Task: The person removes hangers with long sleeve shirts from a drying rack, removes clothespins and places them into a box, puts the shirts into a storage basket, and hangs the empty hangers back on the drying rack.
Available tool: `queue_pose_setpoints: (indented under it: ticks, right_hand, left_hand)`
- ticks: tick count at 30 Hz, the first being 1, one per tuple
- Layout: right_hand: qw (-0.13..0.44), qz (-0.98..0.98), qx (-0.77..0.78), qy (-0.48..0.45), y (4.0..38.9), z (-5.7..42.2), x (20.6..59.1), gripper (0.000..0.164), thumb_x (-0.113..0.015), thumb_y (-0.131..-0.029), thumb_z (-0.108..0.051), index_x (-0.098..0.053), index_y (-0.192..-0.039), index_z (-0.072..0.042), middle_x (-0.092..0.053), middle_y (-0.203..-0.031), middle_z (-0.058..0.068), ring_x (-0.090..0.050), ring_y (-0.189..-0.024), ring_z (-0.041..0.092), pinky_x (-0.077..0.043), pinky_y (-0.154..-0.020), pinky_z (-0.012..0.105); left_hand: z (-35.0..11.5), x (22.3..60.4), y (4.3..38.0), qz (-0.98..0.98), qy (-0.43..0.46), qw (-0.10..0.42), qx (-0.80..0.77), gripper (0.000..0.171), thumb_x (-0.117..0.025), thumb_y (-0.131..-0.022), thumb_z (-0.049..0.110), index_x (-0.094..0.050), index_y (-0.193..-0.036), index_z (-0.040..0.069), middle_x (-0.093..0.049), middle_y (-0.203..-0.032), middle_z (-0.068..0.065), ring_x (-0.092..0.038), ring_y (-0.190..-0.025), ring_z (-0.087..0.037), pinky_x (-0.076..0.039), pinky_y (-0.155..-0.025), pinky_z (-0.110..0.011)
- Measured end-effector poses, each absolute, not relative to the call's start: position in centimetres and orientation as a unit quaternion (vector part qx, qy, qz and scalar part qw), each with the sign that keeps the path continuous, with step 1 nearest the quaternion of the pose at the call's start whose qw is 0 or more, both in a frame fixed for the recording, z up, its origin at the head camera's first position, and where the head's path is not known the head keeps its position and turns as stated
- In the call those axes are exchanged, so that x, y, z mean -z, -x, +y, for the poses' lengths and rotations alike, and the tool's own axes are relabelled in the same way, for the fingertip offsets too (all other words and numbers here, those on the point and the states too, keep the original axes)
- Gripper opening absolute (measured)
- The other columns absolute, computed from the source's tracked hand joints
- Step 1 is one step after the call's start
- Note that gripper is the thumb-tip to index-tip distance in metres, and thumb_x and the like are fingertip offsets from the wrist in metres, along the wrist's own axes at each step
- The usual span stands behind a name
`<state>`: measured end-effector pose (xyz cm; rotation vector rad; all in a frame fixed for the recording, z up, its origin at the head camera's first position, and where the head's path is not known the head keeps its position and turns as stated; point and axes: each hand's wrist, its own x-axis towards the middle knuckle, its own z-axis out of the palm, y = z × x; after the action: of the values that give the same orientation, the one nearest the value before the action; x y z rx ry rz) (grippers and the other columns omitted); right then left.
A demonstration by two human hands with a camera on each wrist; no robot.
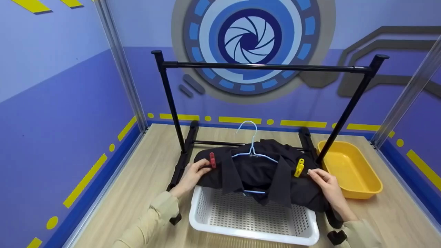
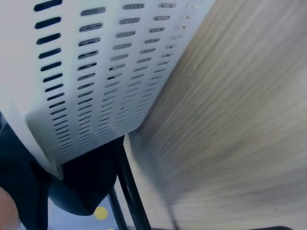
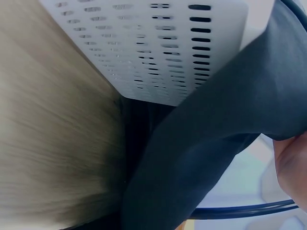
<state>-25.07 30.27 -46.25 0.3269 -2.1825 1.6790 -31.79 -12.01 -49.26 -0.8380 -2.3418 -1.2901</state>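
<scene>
A black collared shirt point(image 1: 258, 168) lies over the far part of a white perforated basket point(image 1: 255, 237), with a light blue wire hanger point(image 1: 253, 151) inside it, hook upward. On its left shoulder sits a red clothespin point(image 1: 212, 160); a yellow clothespin point(image 1: 299, 168) is on the right shoulder. My left hand point(image 1: 193, 174) pinches the shirt's left shoulder beside the red clothespin. At the opposite shoulder, my right hand point(image 1: 327, 187) pinches the cloth just right of the yellow clothespin. Dark cloth point(image 3: 216, 115) hangs past the basket in the right wrist view, partly hiding those fingertips.
A black garment rack point(image 1: 265, 66) stands behind and around the basket, its crossbar above the shirt and its feet on the wooden table point(image 1: 137, 193). To the right is a yellow plastic tub point(image 1: 373, 172). Blue and purple panels point(image 1: 69, 103) enclose the table.
</scene>
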Motion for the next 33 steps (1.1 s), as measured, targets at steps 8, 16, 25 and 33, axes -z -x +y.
queue_pose_setpoints:
  ticks: [8, 16, 25, 33]
  right_hand:
    - [0.191, -0.761, -0.605, -0.133, 25.4, 30.3, 46.2, 0.009, -0.052, -0.088, 0.007, -0.059, -0.089, 0.012, -0.062, -0.082, 0.014, -0.057, -0.076, 0.011, -0.043, -0.071, 0.019]
    - [0.185, -0.765, -0.605, -0.119, 25.4, 30.2, 45.8, 0.011, -0.051, -0.090, 0.003, -0.057, -0.094, 0.011, -0.061, -0.078, 0.019, -0.057, -0.071, 0.014, -0.042, -0.060, 0.022]
    - [0.167, -0.761, -0.612, -0.135, 25.5, 30.1, 45.1, 0.017, -0.048, -0.091, 0.004, -0.054, -0.105, 0.012, -0.059, -0.086, 0.026, -0.059, -0.074, 0.020, -0.046, -0.057, 0.026]
    - [0.153, -0.754, -0.609, -0.195, 25.5, 30.6, 44.7, 0.021, -0.045, -0.092, 0.004, -0.048, -0.108, 0.017, -0.058, -0.090, 0.028, -0.061, -0.079, 0.023, -0.049, -0.063, 0.029]
  left_hand:
    - [-12.0, 49.4, 31.7, -0.823, 0.295, 0.179, 0.450, 0.007, -0.062, -0.085, 0.017, -0.061, -0.089, 0.012, -0.060, -0.086, 0.007, -0.056, -0.079, -0.011, -0.043, -0.069, -0.032]
    - [-12.1, 49.6, 31.8, -0.816, 0.304, 0.184, 0.456, 0.006, -0.062, -0.085, 0.016, -0.062, -0.090, 0.013, -0.060, -0.087, 0.008, -0.055, -0.079, -0.010, -0.043, -0.069, -0.031]
    - [-12.1, 49.6, 31.8, -0.813, 0.299, 0.168, 0.470, 0.009, -0.063, -0.085, 0.017, -0.063, -0.092, 0.012, -0.062, -0.089, 0.007, -0.057, -0.083, -0.012, -0.043, -0.073, -0.031]
    - [-12.0, 49.6, 31.7, -0.813, 0.289, 0.166, 0.478, 0.008, -0.062, -0.085, 0.017, -0.063, -0.092, 0.013, -0.063, -0.090, 0.006, -0.057, -0.084, -0.012, -0.043, -0.073, -0.031]
